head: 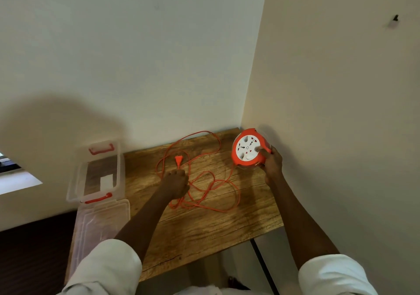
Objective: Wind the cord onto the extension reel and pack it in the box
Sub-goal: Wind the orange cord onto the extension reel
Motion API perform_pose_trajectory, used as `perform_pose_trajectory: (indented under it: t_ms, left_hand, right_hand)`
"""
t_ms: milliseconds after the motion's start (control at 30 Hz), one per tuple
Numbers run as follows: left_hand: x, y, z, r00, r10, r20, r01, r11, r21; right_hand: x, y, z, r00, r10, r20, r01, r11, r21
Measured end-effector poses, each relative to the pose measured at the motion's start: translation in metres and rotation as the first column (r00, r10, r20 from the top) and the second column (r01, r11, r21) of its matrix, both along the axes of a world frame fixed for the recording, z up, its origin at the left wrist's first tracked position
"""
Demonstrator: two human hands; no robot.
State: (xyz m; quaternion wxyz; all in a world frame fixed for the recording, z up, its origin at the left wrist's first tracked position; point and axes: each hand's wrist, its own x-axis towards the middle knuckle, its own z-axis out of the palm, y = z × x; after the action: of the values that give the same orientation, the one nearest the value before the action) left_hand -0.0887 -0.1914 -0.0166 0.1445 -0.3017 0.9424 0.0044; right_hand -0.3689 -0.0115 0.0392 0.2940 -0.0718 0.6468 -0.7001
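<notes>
Risk: snarl in loose cord during winding.
Right hand gripping reel; left hand fingers curled near plug, grasp unclear; overlapping loops on worktop likely to knot.

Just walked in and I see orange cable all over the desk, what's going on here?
A person is about to wind an extension cord. Their right hand grips the orange and white reel at the table's far right corner, and their left hand holds the cord just behind the plug. Most of the cord lies in loose loops on the wood. The clear box sits open at the left, its lid lying beside it.
</notes>
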Motion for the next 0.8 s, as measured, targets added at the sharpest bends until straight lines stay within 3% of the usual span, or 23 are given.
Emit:
perform_pose_trajectory:
  t_ms: [167,267,367,467,600,733,800]
  left_hand:
    - [-0.022,0.021,-0.002,0.975,-0.176,-0.133,0.169,0.983,-0.067]
    - [-0.045,0.056,0.003,0.968,-0.128,-0.215,0.157,0.98,0.125]
    - [-0.059,0.091,-0.004,0.984,-0.143,-0.107,0.168,0.945,0.282]
    - [-0.061,0.112,-0.024,0.979,-0.203,0.013,0.197,0.962,0.191]
    - [-0.06,0.12,-0.035,0.981,-0.194,0.004,0.191,0.969,0.155]
    - [-0.052,0.112,-0.022,0.961,-0.107,-0.254,0.154,0.973,0.175]
    - [-0.048,0.104,-0.007,0.884,0.078,-0.461,0.048,0.965,0.256]
  right_hand:
    - [-0.003,0.014,-0.013,1.0,-0.004,-0.008,0.004,0.999,0.041]
    - [-0.002,0.022,-0.019,1.0,-0.022,-0.006,0.022,0.999,0.047]
    - [-0.005,0.028,-0.026,0.999,-0.03,0.029,0.029,0.999,0.035]
    - [-0.008,0.034,-0.033,0.996,-0.031,0.081,0.03,0.999,0.012]
    - [-0.009,0.041,-0.04,0.994,-0.027,0.105,0.028,1.0,0.0]
    - [-0.006,0.041,-0.04,0.997,-0.008,0.072,0.008,1.0,-0.005]
    - [-0.005,0.039,-0.039,0.998,-0.013,0.063,0.013,1.0,-0.005]
